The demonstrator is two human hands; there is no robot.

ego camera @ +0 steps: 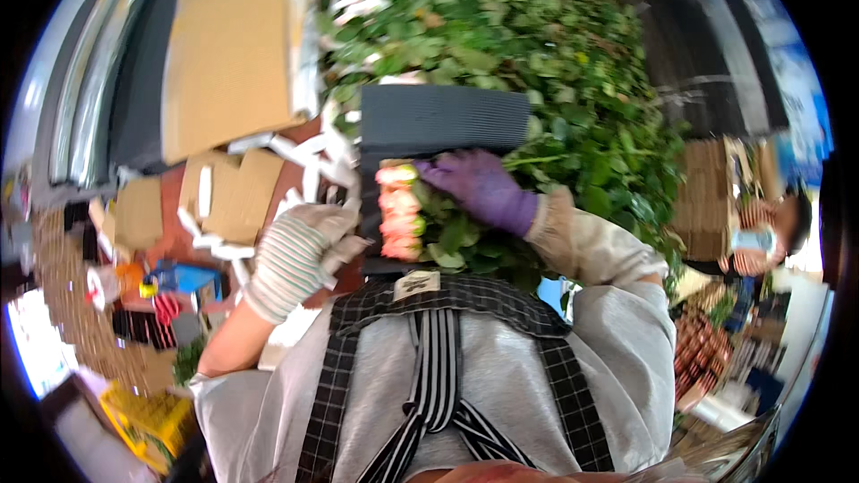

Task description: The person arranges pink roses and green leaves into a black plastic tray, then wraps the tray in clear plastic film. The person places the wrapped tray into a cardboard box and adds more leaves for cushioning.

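Pink-orange roses (400, 215) lie in a row on a black corrugated sheet (443, 117), their green leaves (463, 238) spreading to the right. My right hand (480, 188), in a purple glove, lies over the far end of this bunch, fingertips by the topmost bloom. Whether it grips any stems is hidden. A strip of brown cardboard shows at the far end of the blooms. My left hand (295, 258), in a white glove with green stripes, is at the left edge of the sheet, fingers bent and apart. Blur softens its fingertips, and nothing shows between them.
A large heap of leafy stems (490, 20) covers the table's far right. White paper strips (322, 154) and cardboard pieces (231, 191) lie left, near red-handled scissors (166, 308) and a blue box (194, 282). A cardboard stack (231, 47) stands far left. Another person (765, 235) is at right.
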